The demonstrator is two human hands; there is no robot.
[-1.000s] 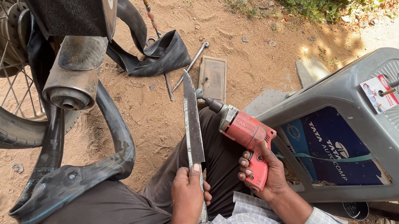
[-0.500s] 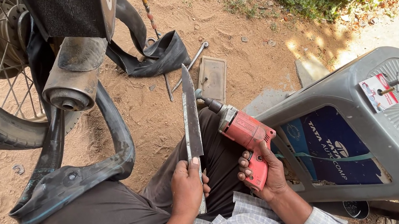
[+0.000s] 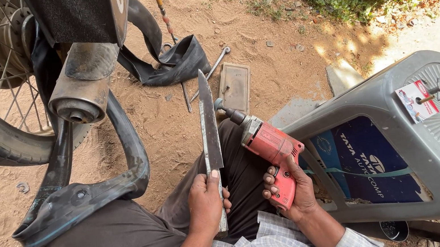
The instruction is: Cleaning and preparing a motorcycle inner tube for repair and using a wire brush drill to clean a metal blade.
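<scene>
Little has changed: the left hand (image 3: 205, 200) stays clamped on the long flat grey metal blade (image 3: 208, 119) pointing forward, while beside it the right hand (image 3: 292, 190) keeps gripping the red power drill (image 3: 269, 148).

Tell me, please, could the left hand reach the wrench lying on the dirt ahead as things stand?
Probably not right away. The left hand is closed around the long knife, and the wrench lies on the dirt beyond the knees, past the blade's tip. Nothing blocks the way, but the hand is occupied.
</scene>
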